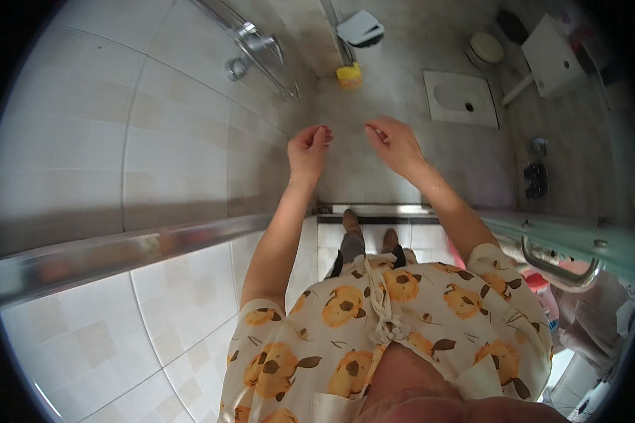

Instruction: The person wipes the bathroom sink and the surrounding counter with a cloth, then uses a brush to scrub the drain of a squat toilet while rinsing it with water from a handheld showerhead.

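Note:
Both hands are raised in front of the body over the grey tiled floor, apart from each other. My left hand (308, 153) has its fingers curled in, thumb against the fingertips, and no object shows in it. My right hand (395, 144) is bent at the wrist with its fingers curled towards the thumb, and nothing can be seen in it. Small drops, perhaps water, show on the right forearm. Beyond the left hand, a chrome shower mixer (254, 45) is fixed to the tiled wall. A yellow container (349, 76) stands on the floor beyond the hands.
A white squat toilet (457, 99) is set in the floor, with a lidded bin (485, 49) behind it and a white cabinet (551, 55) at the right. A metal door threshold (381, 209) crosses before the feet. At right is a glass door with a metal handle (558, 272).

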A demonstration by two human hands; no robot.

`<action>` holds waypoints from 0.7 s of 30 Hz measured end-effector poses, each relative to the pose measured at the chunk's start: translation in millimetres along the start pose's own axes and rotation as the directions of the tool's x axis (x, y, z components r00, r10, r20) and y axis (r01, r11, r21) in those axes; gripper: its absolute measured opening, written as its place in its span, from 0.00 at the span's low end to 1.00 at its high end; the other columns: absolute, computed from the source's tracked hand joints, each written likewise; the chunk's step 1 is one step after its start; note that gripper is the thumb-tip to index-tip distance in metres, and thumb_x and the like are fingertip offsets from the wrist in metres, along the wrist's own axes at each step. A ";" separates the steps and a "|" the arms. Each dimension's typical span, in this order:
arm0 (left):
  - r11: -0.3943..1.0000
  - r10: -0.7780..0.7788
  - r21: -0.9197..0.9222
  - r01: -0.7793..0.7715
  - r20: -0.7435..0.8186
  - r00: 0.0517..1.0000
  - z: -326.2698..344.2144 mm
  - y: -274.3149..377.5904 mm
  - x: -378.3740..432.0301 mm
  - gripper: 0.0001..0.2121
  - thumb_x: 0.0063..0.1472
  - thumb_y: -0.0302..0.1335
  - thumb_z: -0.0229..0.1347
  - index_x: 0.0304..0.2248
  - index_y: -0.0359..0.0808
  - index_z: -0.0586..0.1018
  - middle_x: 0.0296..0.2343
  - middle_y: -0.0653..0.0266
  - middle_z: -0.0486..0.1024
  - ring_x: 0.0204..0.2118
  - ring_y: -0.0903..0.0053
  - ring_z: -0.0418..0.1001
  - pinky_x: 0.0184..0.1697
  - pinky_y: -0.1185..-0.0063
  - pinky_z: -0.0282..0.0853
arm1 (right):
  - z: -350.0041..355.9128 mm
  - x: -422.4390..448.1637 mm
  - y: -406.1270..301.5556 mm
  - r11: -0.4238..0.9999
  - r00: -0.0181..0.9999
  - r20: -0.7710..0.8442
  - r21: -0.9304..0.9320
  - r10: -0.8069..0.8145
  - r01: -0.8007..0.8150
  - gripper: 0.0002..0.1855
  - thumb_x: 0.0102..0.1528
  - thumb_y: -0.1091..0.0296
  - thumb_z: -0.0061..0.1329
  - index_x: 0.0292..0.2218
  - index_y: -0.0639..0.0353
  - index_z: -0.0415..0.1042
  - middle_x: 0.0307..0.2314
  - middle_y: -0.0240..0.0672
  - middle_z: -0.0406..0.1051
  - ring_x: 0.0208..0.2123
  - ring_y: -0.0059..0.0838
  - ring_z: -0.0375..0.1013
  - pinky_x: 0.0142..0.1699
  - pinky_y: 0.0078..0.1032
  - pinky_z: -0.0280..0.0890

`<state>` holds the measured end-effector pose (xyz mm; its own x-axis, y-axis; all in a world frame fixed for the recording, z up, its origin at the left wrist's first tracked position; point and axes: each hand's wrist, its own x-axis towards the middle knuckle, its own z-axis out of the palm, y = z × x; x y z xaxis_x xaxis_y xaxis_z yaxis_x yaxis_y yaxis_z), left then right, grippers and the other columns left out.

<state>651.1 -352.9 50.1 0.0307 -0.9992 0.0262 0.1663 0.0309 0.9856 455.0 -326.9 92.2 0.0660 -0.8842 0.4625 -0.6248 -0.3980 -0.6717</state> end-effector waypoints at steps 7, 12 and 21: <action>0.966 0.224 -0.117 -0.231 -0.069 0.972 -13.6 86.5 109.9 0.07 0.59 0.25 0.50 0.30 0.29 0.76 0.25 0.64 0.76 0.27 0.82 0.73 0.31 0.85 0.67 | -3.8 208.6 -54.9 0.967 0.949 0.187 0.081 -0.255 0.243 0.12 0.55 0.63 0.45 0.33 0.62 0.71 0.22 0.34 0.70 0.21 0.24 0.70 0.26 0.22 0.63; 0.942 0.290 -0.150 -0.299 -0.084 0.953 -25.0 122.2 149.4 0.07 0.59 0.25 0.50 0.33 0.29 0.75 0.25 0.64 0.75 0.27 0.83 0.72 0.31 0.86 0.67 | 14.9 367.1 -98.3 0.950 0.938 0.200 0.195 -0.284 0.246 0.17 0.56 0.55 0.42 0.28 0.60 0.71 0.17 0.28 0.68 0.19 0.19 0.68 0.24 0.20 0.62; 0.935 0.323 -0.110 -0.336 -0.124 0.938 -34.1 153.5 182.2 0.09 0.60 0.26 0.49 0.37 0.29 0.74 0.27 0.63 0.75 0.28 0.83 0.72 0.34 0.85 0.67 | 39.7 653.7 -186.8 0.862 0.818 -0.297 -0.299 -0.492 0.410 0.21 0.53 0.54 0.43 0.26 0.68 0.70 0.20 0.46 0.72 0.26 0.39 0.74 0.32 0.33 0.68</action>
<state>715.8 -529.2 200.5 0.2045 -0.9244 0.3219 0.2540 0.3677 0.8946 645.7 -840.3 497.0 0.1305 -0.4545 0.8811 -0.7438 -0.6325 -0.2161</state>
